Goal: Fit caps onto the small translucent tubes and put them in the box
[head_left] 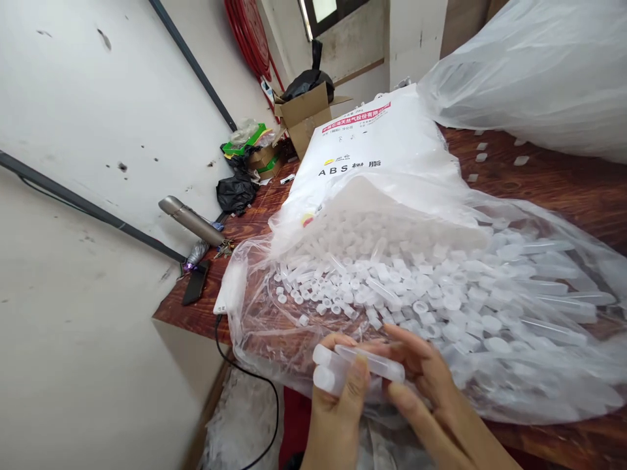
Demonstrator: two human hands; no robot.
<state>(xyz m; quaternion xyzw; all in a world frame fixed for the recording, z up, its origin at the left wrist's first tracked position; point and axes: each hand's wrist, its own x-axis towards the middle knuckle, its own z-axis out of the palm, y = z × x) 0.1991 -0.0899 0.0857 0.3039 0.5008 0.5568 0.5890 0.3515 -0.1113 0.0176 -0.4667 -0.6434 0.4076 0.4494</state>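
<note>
My left hand (pixel 337 408) is closed around a few translucent white plastic tubes (pixel 324 378), with their round ends facing left. Under its thumb, one more plastic tube (pixel 375 363) lies slanted across the others. My right hand (pixel 431 378) has its thumb and fingers about the right end of that slanted tube, the index finger stretched out above it. Both hands are at the near edge of a clear plastic bag (pixel 255 313). Spread on the bag are many small white caps (pixel 353 287), and more long tubes (pixel 553 329) lie at its right.
A white printed sack (pixel 372 147) lies behind the caps. A large filled plastic bag (pixel 539 72) bulges at the upper right. Along the wall are a metal flask (pixel 191 220), a phone (pixel 196 284) and a cardboard box (pixel 306 121). A black cable (pixel 274 391) hangs off the table's front.
</note>
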